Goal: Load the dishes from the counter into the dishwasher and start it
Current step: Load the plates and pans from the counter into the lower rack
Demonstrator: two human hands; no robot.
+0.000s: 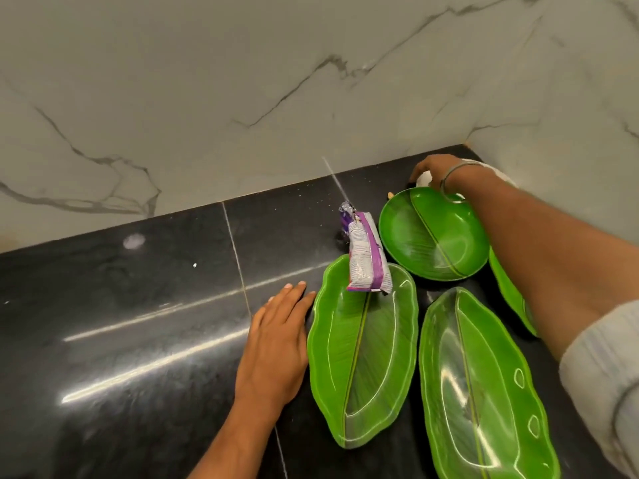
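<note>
While the left hand [276,344] lay flat on the black stone bench [138,323], fingers straight and loose, its grip was wide and held nothing. The fingertips sat just beside the left rim of a long green leaf-shaped plate [363,357], maybe touching it, hard to say.

There were 4 green dishes on the right side of the bench. That leaf plate was the near-left one, and a crinkly purple and silver snack packet [366,257] lay tilted with its near end over the plate's far end. A 2nd leaf plate [480,392] lay just to the right of it, running off the near edge of the view. A round green plate [432,233] with the same leaf-vein pattern sat farther back. A 4th green plate [511,295] showed only as a sliver, mostly hidden under the right forearm.

The right hand [435,169] reached to the far right corner, where the bench met the marbled wall [242,81]. Its fingers were curled down over a small white thing [424,178], mostly hidden, so I couldn't tell if that grip was really holding it or just resting on top. A thin bangle [449,178] circled that wrist, and a pale sleeve [601,375] was pushed up near the elbow.
</note>
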